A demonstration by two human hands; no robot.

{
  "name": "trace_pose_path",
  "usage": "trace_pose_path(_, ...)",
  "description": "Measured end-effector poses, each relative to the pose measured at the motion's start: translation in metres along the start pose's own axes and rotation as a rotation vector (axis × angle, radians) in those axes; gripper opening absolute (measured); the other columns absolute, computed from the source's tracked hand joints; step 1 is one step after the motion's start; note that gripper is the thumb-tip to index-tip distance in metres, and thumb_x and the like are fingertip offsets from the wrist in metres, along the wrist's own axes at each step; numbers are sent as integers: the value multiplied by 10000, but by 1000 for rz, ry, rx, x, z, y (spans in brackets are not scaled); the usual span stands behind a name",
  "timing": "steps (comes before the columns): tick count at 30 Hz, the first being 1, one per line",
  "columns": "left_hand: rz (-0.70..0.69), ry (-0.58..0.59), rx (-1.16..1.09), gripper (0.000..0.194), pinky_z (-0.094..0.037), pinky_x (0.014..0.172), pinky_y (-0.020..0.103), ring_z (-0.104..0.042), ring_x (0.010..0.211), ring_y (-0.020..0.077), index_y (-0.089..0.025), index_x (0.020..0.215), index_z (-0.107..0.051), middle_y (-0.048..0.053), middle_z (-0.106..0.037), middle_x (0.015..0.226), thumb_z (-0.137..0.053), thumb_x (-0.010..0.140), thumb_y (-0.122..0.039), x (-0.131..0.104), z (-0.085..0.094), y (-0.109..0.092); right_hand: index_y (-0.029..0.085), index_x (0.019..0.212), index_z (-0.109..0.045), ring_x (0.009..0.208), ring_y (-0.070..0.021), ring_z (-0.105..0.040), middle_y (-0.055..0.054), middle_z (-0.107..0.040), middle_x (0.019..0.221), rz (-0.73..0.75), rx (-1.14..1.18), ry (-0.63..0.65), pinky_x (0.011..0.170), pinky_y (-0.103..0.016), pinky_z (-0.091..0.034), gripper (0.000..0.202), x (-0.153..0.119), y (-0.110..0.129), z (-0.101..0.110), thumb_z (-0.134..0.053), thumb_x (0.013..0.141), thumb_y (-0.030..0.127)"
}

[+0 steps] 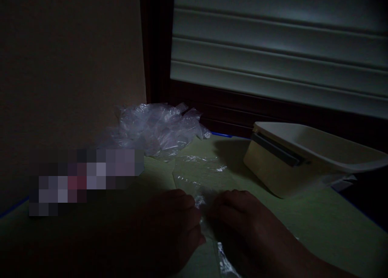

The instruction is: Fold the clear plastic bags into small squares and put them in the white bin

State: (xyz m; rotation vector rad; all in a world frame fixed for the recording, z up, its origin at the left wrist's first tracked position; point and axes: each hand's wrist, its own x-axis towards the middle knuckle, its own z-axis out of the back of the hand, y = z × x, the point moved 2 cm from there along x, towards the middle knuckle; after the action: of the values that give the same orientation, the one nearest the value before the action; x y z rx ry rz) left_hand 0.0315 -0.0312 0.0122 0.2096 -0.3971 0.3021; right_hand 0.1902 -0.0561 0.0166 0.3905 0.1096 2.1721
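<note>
In the dim light a clear plastic bag (200, 168) lies flat on the greenish tabletop, with glints along its creases. My left hand (178, 221) is closed at the bag's near part, its fingers curled in. Close by on the right, my right hand (236, 213) is also closed, with fingers bent down over the same plastic. A shiny strip of the plastic (224, 262) shows below the right hand. The fingertips of both hands are mostly hidden in shadow.
A heap of crumpled clear plastic bags (157, 128) sits at the back left against the wall. On the right stands a cream plastic bin (273, 170) with a dark handle. A shutter (273, 47) rises behind the table. The left side holds a pixelated patch.
</note>
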Motion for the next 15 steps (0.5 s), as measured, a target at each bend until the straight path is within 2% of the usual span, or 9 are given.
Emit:
trace_pose_path(4, -44, 36, 1, 240, -359, 555, 322, -494, 617, 163, -136, 677, -596, -2, -570, 645, -706, 795, -313, -3, -5, 0, 139, 1069, -655, 925, -253, -628, -127, -686, 1023, 119, -13, -49, 781, -386, -522, 332, -1, 2, 2, -526, 782, 33)
trace_pose_path(7, -80, 20, 2, 224, -387, 602, 328, -539, 695, 185, -141, 726, -597, 22, -605, 729, -664, 815, -335, -5, -5, 1, 125, 1159, -621, 1068, -255, -605, -141, -646, 1182, 160, -60, -24, 901, -390, -500, 381, 1, 2, -2, -555, 796, 30)
trace_pose_path(13, -103, -84, -48, 188, -439, 689, 325, -586, 760, 191, -151, 721, -621, 49, -660, 826, -598, 862, -274, -9, -3, 8, 145, 1256, -562, 1118, -253, -586, -137, -584, 1276, 128, -178, 4, 924, -394, -501, 510, -1, -11, -13, -493, 781, -25)
trace_pose_path(15, -97, -76, -79, 209, -447, 717, 327, -591, 767, 187, -158, 716, -627, 47, -666, 842, -574, 877, -281, -10, -5, 11, 150, 1281, -540, 1139, -251, -571, -130, -570, 1295, 137, -180, 2, 932, -399, -497, 546, -6, -17, -13, -467, 771, -31)
